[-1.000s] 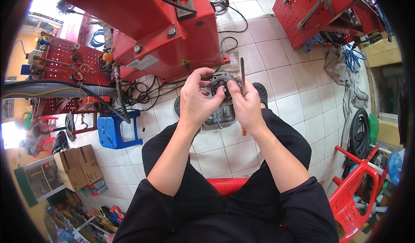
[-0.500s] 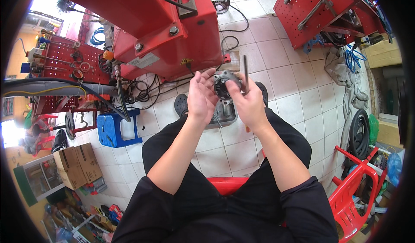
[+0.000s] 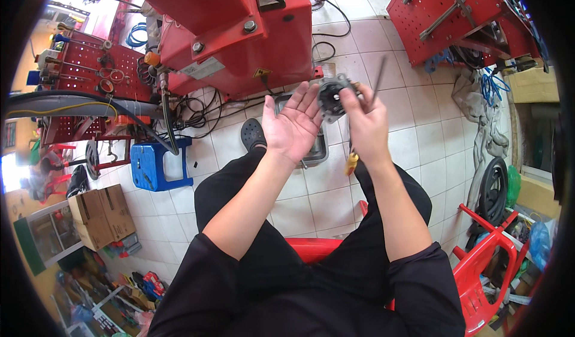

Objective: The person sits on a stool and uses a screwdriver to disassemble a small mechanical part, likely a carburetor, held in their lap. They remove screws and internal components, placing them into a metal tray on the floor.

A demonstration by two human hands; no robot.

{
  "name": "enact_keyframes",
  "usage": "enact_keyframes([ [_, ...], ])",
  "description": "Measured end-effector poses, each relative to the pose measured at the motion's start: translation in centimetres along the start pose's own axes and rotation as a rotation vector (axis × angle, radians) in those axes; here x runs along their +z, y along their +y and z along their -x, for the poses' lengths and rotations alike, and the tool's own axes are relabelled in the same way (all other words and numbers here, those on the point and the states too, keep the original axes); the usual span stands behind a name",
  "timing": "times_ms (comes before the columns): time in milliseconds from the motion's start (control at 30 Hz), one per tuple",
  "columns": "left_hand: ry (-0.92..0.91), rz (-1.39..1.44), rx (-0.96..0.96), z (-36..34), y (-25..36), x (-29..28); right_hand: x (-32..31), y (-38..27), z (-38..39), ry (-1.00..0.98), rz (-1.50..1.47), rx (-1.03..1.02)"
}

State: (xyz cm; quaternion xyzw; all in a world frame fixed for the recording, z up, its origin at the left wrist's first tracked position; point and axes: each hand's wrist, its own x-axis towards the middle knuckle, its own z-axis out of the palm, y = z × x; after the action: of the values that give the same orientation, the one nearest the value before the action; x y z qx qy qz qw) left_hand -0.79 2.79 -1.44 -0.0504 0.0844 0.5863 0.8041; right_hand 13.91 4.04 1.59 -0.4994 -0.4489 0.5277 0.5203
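My right hand [image 3: 366, 121] grips a round, dark grey metal housing [image 3: 329, 100] with lugs round its rim, the thumb lying across its face. A thin dark metal rod [image 3: 381, 76] sticks up from the same hand. Just below that hand shows a yellow handle [image 3: 351, 164]; whether it belongs to the rod I cannot tell. My left hand [image 3: 291, 124] is open, palm up with fingers stretched, close to the housing's left side. Beneath both hands a grey tray [image 3: 323, 156] is on the floor, partly hidden, with metal parts inside.
A large red machine [image 3: 239, 61] stands ahead, black cables [image 3: 200, 118] beside its base. At left are a blue plastic stool [image 3: 153, 168] and cardboard boxes [image 3: 102, 217]. A red perforated stand [image 3: 437, 19] is far right; a red chair [image 3: 479, 277] stands near right.
The housing and rod have moved to the right in my right hand, and the rod now leans to the right. My left hand has turned its palm up and spread away from the housing.
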Motion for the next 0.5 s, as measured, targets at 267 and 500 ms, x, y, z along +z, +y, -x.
enact_keyframes([
  [267, 0.152, 0.023, 0.039, -0.1, 0.0, 0.7, -0.9, -1.1, -0.4, 0.021, -0.211, 0.225],
  [500, 0.042, -0.038, -0.062, -0.2, 1.0, -1.8, -1.1, -1.5, -0.4, 0.013, -0.235, 0.266],
])
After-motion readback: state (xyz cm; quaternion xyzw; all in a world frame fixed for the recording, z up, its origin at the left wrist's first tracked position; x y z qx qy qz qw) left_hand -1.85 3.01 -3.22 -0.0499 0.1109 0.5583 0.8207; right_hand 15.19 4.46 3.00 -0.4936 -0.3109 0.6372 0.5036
